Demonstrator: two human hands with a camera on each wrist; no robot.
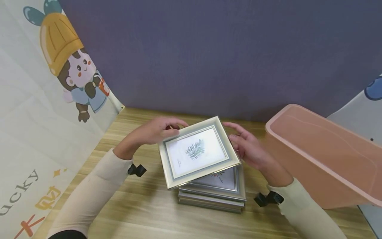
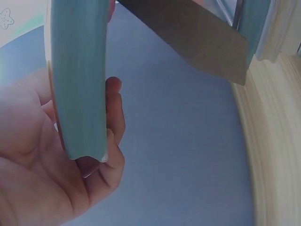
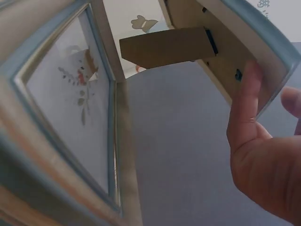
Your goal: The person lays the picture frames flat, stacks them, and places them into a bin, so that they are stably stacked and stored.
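Tilted over a stack of similar frames [image 1: 212, 200] is a pale picture frame [image 1: 197, 151] with a green leaf print. My left hand [image 1: 152, 131] grips its upper left edge, thumb at the front and fingers behind, as the left wrist view shows. At the right side, my right hand [image 1: 249, 147] has its index finger extended past the corner. In the right wrist view one straight finger [image 3: 248, 92] touches the frame's brown back. A cardboard stand flap [image 3: 167, 47] sticks out from that back. The stack's top frame [image 3: 77, 89] has a floral print, partly covered in the head view.
A pink plastic bin [image 1: 301, 162] stands close by on the right. Behind the wooden table [image 1: 134, 209] rises a dark blue-grey panel [image 1: 209, 59]. On the left hangs a white sheet [image 1: 27, 109] with a cartoon figure.
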